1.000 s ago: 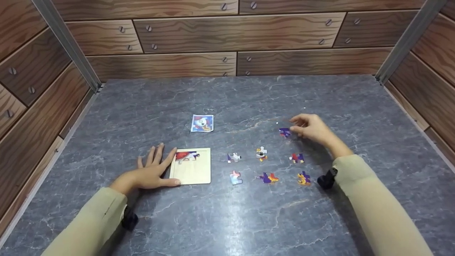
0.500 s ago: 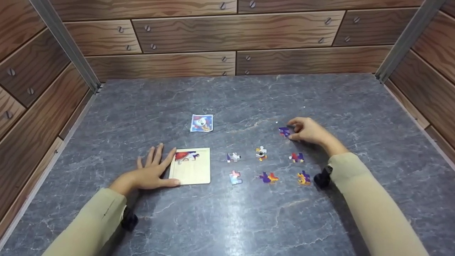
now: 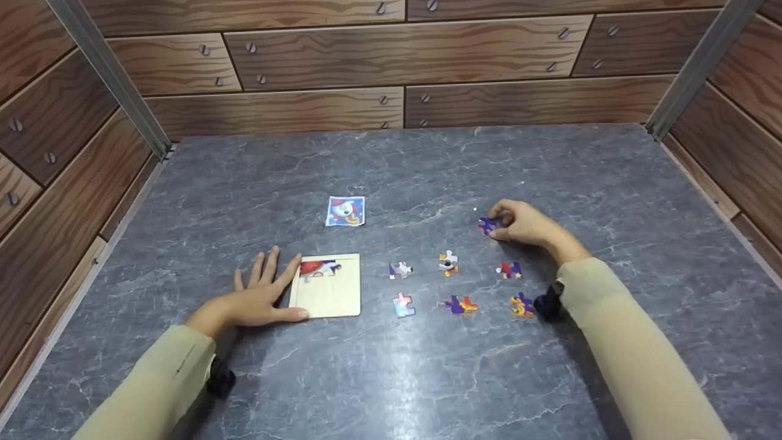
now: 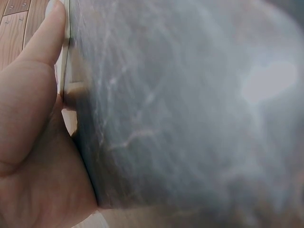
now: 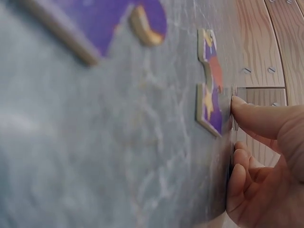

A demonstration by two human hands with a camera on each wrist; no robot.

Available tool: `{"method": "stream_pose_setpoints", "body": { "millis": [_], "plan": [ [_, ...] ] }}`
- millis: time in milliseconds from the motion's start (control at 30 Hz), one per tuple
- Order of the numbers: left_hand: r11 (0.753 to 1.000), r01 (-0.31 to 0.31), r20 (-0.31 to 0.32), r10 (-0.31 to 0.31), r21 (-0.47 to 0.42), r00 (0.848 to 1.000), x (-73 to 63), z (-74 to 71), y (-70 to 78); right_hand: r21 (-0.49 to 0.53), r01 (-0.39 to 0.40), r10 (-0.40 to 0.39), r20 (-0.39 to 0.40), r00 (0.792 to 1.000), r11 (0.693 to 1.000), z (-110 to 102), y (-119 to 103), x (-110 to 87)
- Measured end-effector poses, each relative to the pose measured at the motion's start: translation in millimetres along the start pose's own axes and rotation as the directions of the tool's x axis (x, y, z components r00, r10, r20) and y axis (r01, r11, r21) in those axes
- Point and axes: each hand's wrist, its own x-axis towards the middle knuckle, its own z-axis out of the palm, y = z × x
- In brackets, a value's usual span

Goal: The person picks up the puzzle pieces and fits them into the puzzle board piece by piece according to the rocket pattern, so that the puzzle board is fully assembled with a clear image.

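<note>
My left hand (image 3: pixel 253 299) lies with spread fingers against the left side of a pale wooden puzzle tray (image 3: pixel 336 296); thumb and index finger touch its edge. Red and white puzzle pieces (image 3: pixel 319 269) fill the tray's top left part. At the right, my right hand (image 3: pixel 528 225) pinches a purple puzzle piece (image 3: pixel 487 225) between thumb and fingers, at table level. In the right wrist view, the thumb (image 5: pixel 259 116) meets the thin edge of that piece, mostly hidden. The left wrist view shows only the left hand (image 4: pixel 33 109) and blurred table.
Between tray and right arm lie several loose puzzle pieces, among them a grey-white one (image 3: pixel 401 269), a red-purple one (image 3: pixel 509 269) and a yellow-purple one (image 3: pixel 521 304). A small picture card (image 3: pixel 346 211) lies behind the tray. Wood-patterned walls (image 3: pixel 403 58) bound the grey marbled table (image 3: pixel 415 165).
My right hand has moved slightly left, its fingers closing over the purple puzzle piece, which has turned a little. The left hand and tray stay in place.
</note>
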Motion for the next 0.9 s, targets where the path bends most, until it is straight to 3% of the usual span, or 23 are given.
{"method": "stream_pose_setpoints", "body": {
  "millis": [233,433,900],
  "plan": [
    [1.0,0.0,-0.004,0.0,-0.003,1.0,-1.6,0.8,0.0,-0.049,0.076,-0.076,0.014,0.997,0.996,3.1,-1.5,1.4],
    [1.0,-0.007,-0.002,0.007,-0.002,1.0,-1.0,-1.8,1.4,-0.092,0.084,-0.083,0.009,0.996,0.992,1.6,0.7,-2.1],
    [1.0,0.005,0.014,-0.005,-0.006,1.0,-0.7,-2.6,2.1,-0.029,0.076,-0.077,-0.044,0.996,0.997,-0.3,-1.6,-7.1]
  ]
}}
